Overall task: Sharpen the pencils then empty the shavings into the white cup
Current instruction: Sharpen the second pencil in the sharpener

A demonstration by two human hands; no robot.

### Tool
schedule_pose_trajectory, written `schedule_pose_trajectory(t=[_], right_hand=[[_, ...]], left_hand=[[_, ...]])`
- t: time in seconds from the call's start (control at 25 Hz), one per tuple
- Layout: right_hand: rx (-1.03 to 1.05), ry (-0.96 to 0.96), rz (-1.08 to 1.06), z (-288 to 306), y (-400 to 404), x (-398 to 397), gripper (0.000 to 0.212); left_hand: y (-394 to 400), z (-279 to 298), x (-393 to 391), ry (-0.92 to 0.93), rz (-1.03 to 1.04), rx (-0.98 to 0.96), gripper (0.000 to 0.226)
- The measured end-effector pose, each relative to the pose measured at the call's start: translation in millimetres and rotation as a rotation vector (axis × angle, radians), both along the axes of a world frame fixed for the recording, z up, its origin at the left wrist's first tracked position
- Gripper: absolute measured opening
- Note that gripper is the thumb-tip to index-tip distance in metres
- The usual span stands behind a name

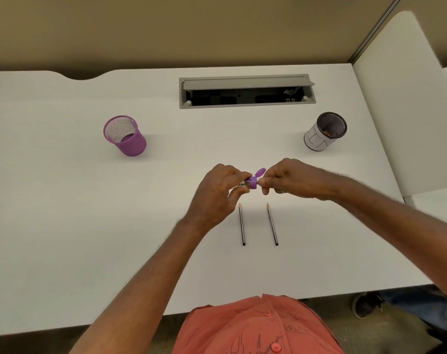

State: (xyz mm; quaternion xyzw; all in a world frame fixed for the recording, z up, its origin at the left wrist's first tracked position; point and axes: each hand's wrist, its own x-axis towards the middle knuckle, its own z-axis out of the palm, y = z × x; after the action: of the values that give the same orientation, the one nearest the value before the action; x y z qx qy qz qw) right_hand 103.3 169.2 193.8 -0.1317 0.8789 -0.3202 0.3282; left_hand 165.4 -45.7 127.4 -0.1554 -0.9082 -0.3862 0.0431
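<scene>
We see a white desk filling most of the view, its far edge curving at eleven o'clock. A grey cable tray sits open in it at twelve o'clock. Behind runs a tan wall. At two o'clock a white partition stands against a grey metal post. Carpet shows below at six o'clock.

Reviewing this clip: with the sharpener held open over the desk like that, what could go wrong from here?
1. The purple sharpener has its lid flipped open above the bare desk, far from the white cup; shavings could spill before reaching it.
2. The left hand and right hand work just above two pencils; a slip might knock them rolling.
3. The purple cup could be mistaken for the target.
</scene>
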Motion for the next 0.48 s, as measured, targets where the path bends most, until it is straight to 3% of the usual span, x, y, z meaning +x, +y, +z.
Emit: schedule_pose_trajectory(t=[0.08, 0.28, 0.32, 0.4, 0.48], right_hand=[[0.082, 0.198, 0.132, -3.4, -1.4, 2.2, 0.021], [0.245, 1.027, 0.464, -10.9, 7.7, 19.0, 0.004], [0.299, 1.188, 0.517, -12.8, 10.2, 20.9, 0.009], [0.346, 1.228, 0.492, -13.3, 10.6, 22.4, 0.016], [0.349, 0.919, 0.358, -11.5, 4.4, 19.2, 0.023]], left_hand=[[-2.2, 0.9, 0.1, -0.023, 0.015, 0.005, 0.027], [-2.6, 4.5, -3.9, -0.058, -0.005, 0.035, 0.025], [-1.5, 5.1, -4.4, -0.060, -0.005, 0.039, 0.024], [1.0, 5.0, -4.8, -0.050, 0.001, 0.038, 0.025], [1.4, 4.1, -3.7, -0.042, 0.005, 0.028, 0.025]])
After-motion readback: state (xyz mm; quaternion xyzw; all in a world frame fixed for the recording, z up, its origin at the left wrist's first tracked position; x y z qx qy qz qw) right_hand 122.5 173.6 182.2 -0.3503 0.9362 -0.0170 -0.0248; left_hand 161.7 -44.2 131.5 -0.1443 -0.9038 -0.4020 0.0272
